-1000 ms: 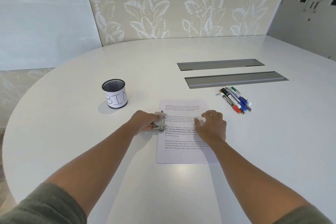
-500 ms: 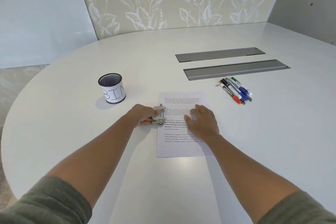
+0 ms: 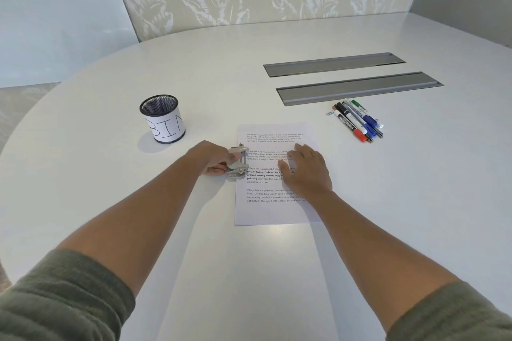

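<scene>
Fingers of left hand (image 3: 213, 159) round hole punch (image 3: 237, 162) at paper (image 3: 277, 210) edge, right hand (image 3: 306, 171) flat on it; cup (image 3: 163, 119), markers (image 3: 357, 120) aside.

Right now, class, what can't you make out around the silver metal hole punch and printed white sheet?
Head view: right hand covers line ends on the printed white sheet.
Head view: left hand hides the rear of the silver metal hole punch.
Head view: labels on the marker pens too small to read.
</scene>
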Available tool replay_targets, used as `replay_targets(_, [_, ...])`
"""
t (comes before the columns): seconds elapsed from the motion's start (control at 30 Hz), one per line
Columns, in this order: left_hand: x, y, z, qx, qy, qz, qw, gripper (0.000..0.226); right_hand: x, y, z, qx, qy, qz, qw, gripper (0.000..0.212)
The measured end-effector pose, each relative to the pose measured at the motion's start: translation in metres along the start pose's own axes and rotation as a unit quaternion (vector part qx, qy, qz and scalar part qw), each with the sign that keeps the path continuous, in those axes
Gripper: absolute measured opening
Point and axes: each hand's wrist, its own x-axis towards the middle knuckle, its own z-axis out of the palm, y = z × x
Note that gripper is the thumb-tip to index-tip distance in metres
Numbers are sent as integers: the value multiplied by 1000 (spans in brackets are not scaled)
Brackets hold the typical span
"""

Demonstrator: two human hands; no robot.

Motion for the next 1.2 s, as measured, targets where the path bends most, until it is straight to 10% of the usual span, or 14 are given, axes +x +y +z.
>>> replay_targets(1.2, [1, -2, -1, 60, 22, 36, 997, 28, 1, 2, 1, -9, 1, -5, 1000, 46])
